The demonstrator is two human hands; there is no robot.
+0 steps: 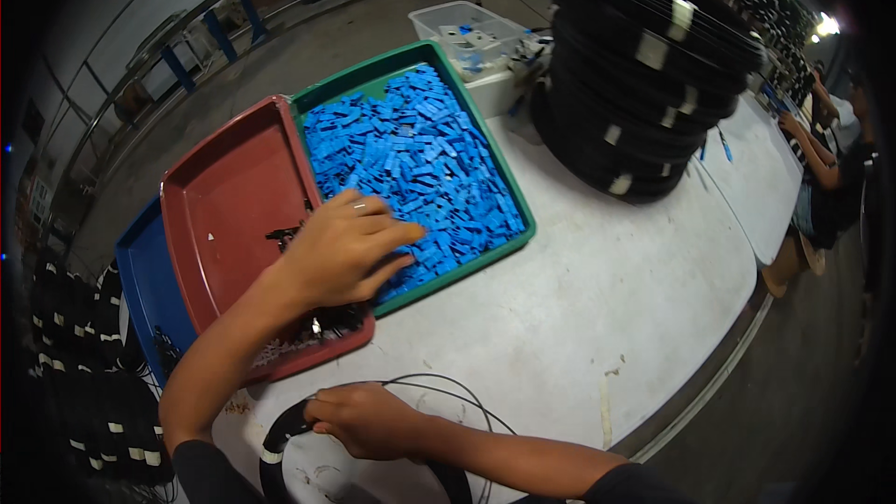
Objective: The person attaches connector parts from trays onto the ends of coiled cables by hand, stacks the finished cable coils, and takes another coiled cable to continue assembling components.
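Observation:
My left hand [350, 250] reaches over the near left part of a green tray [511, 182], just above a heap of small blue plastic pieces [415, 159]. Its fingers are apart and I see nothing held in them; a ring is on one finger. Lower down, my right hand [369, 420] is closed round a coil of black cable [273, 467] at the table's near edge. Loose thin cable ends [448, 381] curve away from it to the right. My left forearm crosses a red tray [233, 196], hiding some small black parts in it.
A blue tray [149, 266] lies partly under the red one. Tall stacked black cable coils [644, 84] with white bands stand at the back right of the white table [579, 317], near a clear plastic bin [467, 23]. More coils [84, 383] are at left; a person [826, 149] works far right.

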